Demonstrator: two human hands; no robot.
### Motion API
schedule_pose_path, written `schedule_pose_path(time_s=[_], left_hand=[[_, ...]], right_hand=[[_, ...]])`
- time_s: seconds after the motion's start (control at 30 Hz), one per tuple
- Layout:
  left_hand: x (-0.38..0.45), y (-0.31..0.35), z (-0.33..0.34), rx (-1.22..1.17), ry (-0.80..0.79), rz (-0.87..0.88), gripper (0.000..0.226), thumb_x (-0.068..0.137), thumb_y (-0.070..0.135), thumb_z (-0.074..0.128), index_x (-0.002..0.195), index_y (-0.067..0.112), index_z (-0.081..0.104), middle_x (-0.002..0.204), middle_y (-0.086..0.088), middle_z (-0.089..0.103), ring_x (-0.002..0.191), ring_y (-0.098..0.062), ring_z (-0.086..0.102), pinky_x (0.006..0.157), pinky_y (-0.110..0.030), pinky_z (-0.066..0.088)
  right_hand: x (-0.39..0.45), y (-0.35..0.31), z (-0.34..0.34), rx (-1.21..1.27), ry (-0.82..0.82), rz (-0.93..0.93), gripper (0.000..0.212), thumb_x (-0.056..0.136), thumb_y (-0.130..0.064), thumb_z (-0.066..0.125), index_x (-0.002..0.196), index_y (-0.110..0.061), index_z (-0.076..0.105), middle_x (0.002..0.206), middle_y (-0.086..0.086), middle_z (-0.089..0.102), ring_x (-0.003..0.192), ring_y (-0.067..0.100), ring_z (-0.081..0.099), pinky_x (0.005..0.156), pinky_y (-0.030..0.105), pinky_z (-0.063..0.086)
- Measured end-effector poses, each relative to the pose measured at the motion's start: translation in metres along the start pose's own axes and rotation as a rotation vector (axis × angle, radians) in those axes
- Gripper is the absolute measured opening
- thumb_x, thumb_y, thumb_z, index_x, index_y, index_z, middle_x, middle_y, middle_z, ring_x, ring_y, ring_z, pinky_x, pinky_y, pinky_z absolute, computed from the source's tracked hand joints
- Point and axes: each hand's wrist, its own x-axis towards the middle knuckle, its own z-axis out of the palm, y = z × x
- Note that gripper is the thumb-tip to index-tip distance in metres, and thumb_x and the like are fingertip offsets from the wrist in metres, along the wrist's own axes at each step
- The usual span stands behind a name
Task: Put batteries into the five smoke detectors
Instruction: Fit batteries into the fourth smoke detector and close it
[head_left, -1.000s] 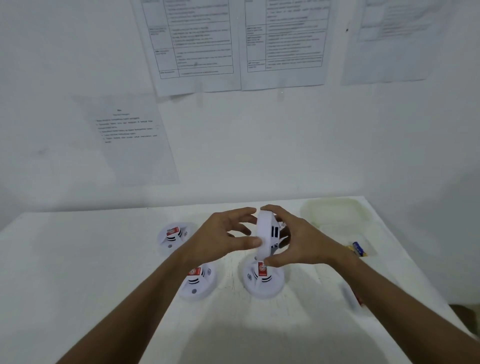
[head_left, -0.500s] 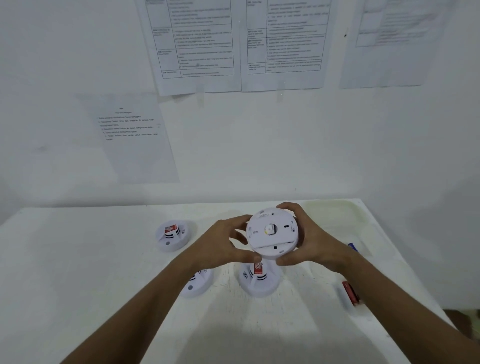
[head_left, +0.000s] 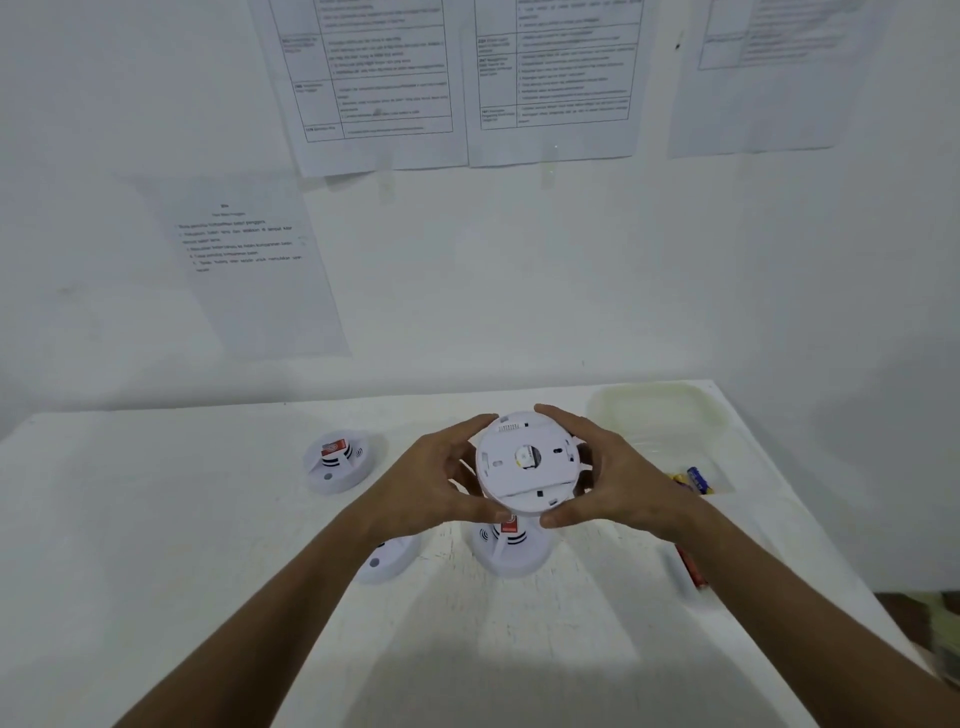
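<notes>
I hold a round white smoke detector (head_left: 524, 462) above the table, its flat back plate turned toward me. My left hand (head_left: 441, 483) grips its left rim and my right hand (head_left: 608, 478) grips its right rim, fingers curled round the edge. Under it stands a second detector (head_left: 511, 551) with a red label. A third detector (head_left: 387, 561) lies partly hidden under my left wrist. Another detector (head_left: 337, 460) sits further left. Blue and yellow batteries (head_left: 693, 480) lie in a clear tray (head_left: 660, 410). A red battery (head_left: 691, 566) lies by my right forearm.
The white table (head_left: 156, 519) meets a white wall with several printed sheets (head_left: 374, 78) taped above. The table's right edge runs close behind my right arm, with dark floor beyond it.
The held detector turned from edge-on to its back plate facing me, and both hands shifted to grip its rim. The camera dipped slightly.
</notes>
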Motion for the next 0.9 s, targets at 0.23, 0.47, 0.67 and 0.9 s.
schedule_pose_path(time_s=[0.23, 0.47, 0.67, 0.9], left_hand=[[0.000, -0.004, 0.002, -0.057, 0.193, -0.049, 0.082, 0.054, 0.026, 0.095, 0.120, 0.043, 0.048, 0.088, 0.001, 0.072, 0.075, -0.018, 0.065, 0.069, -0.026, 0.056], [-0.001, -0.008, 0.003, -0.044, 0.116, -0.082, 0.087, 0.058, 0.029, 0.093, 0.127, 0.036, 0.041, 0.092, 0.005, 0.072, 0.078, -0.013, 0.069, 0.069, -0.024, 0.055], [-0.002, 0.000, -0.022, -0.069, 0.077, -0.050, 0.059, 0.063, 0.016, 0.090, 0.113, 0.021, 0.058, 0.102, 0.002, 0.071, 0.087, -0.019, 0.070, 0.077, -0.038, 0.060], [0.000, -0.002, -0.019, 0.067, -0.013, 0.023, 0.093, 0.057, 0.033, 0.093, 0.137, 0.038, 0.046, 0.124, 0.016, 0.062, 0.105, -0.013, 0.064, 0.080, -0.030, 0.058]], right_hand=[[0.002, 0.002, 0.007, 0.177, 0.098, -0.044, 0.074, 0.064, -0.011, 0.089, 0.125, -0.027, 0.051, 0.124, -0.004, 0.061, 0.098, 0.023, 0.059, 0.074, 0.033, 0.055], [0.004, 0.001, 0.009, 0.138, 0.007, -0.009, 0.096, 0.072, -0.009, 0.087, 0.145, -0.045, 0.037, 0.139, -0.009, 0.052, 0.111, 0.021, 0.061, 0.084, 0.041, 0.060], [0.005, 0.000, -0.005, 0.079, -0.139, 0.026, 0.098, 0.075, -0.002, 0.083, 0.150, -0.038, 0.031, 0.145, -0.011, 0.048, 0.125, 0.013, 0.055, 0.096, 0.039, 0.056], [0.010, -0.001, -0.007, 0.172, -0.154, 0.045, 0.062, 0.089, 0.007, 0.066, 0.139, -0.019, 0.040, 0.126, 0.008, 0.064, 0.103, 0.029, 0.058, 0.095, 0.043, 0.050]])
